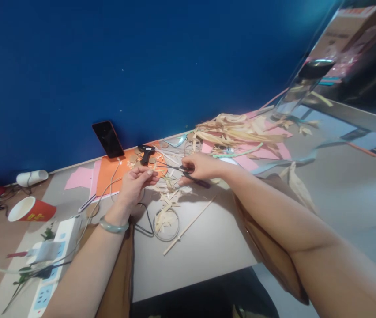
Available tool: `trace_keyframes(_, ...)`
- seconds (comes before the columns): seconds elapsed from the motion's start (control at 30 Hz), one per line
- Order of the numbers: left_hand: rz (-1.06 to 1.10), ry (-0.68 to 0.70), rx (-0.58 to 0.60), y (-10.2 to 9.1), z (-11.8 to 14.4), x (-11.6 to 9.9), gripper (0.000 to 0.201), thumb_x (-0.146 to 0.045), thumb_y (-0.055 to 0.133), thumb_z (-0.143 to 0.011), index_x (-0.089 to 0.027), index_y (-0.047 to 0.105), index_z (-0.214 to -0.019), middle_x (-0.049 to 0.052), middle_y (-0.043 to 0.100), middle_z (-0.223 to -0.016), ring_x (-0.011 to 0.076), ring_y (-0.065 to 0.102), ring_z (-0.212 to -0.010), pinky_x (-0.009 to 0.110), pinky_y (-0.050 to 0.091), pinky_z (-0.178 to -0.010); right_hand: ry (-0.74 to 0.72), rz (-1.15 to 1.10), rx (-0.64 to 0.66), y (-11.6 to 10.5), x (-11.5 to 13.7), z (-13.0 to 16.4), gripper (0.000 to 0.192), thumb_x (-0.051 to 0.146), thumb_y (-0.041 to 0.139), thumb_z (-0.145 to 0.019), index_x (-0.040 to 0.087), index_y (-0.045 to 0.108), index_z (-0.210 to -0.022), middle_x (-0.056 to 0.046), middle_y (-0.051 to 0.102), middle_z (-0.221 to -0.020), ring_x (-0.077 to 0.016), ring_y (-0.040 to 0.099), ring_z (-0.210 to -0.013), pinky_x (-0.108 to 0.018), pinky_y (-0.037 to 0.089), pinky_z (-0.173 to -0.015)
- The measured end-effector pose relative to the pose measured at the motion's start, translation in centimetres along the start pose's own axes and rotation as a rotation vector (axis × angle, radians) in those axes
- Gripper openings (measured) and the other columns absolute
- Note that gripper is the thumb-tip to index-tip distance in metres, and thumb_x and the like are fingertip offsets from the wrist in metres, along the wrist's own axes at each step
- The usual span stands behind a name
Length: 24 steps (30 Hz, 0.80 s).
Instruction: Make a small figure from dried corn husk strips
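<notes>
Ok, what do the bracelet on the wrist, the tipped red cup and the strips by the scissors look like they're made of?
Bracelet: pale green, glossy, likely jade or glass. Red cup: matte with a white inside, probably paper. Strips: tan, flat and fibrous, seemingly dried husk or straw.

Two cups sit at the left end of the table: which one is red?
The red paper cup, lying on its side with its white inside facing the camera, beside the power strip. The other, the white cup, lies farther back against the blue wall.
</notes>
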<state>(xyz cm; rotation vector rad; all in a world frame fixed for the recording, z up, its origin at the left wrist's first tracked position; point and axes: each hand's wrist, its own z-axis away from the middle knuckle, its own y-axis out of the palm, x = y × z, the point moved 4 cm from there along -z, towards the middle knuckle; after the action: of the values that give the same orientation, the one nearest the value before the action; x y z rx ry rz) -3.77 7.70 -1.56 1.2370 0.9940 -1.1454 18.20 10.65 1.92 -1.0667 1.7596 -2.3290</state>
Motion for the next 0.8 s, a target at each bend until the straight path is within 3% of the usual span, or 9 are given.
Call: trace_keyframes(0.8,-0.042,0.101,-0.015,0.22,0.11,-0.15,0.031,-0.033,0.078,-0.064,-0.013,0.060,-0.079,0.007,0.073,-0.074,0.0179,0.070,-0.064,0.029,0.057,-0.063,-0.022,0.005,0.020,0.37,0.67,0.25,0.051,0.063,0.067,-0.058,0.020,0.041,-0.062,0.005,0.044,-0.055,-0.0100,0.037,-0.055,-0.025,0.020,-0.053)
